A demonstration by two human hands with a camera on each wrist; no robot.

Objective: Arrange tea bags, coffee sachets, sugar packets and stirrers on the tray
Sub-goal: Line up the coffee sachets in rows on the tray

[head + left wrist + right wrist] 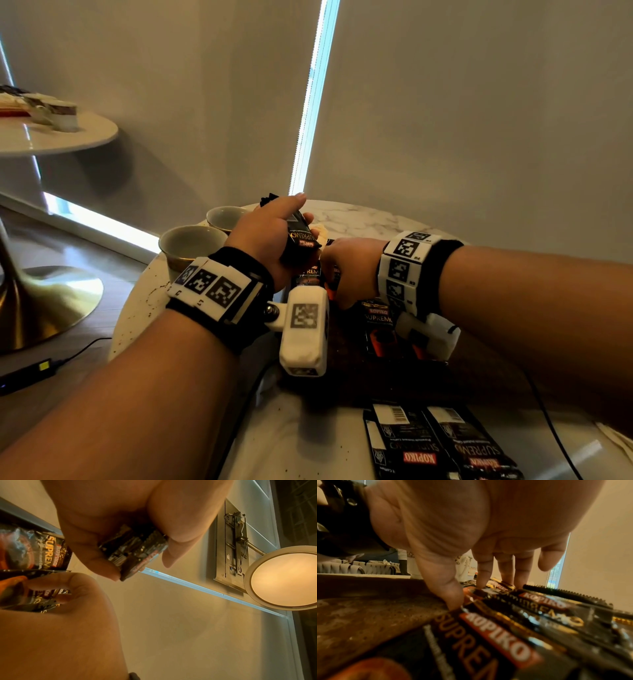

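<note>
Head view, left to right: side table [51,137] at far left with cups on it, well apart from the work area. Two empty cups [190,245] stand at the left edge of the marble tabletop [370,219]. Left hand [265,236] is raised above the tray, grip closed around a small stack of black Kopiko coffee sachets [301,236]; thumb on top, fingers wrapped under. Left wrist view confirms: thumb and fingers pinch the stack's end [135,550], several sachet edges visible.

Right hand [349,270] is just right of the left hand, lower, down on the dark brown tray [346,346]. Right wrist view: fingertips [482,577] and thumb press onto sachets lying on the tray [547,609], fingers mostly straight, little finger lifted clear. Left wrist view shows a curled finger of that hand over a sachet's edge [34,597], so the grip is narrow, touching or pinching a sachet; which one, cannot tell.

More sachets lie face up on the tray [376,322] under and beside the right wrist. Two further sachets [442,445] lie back side up on the tabletop near the bottom edge, off the tray, side by side. A black cable [548,421] runs across the tabletop at right.
</note>
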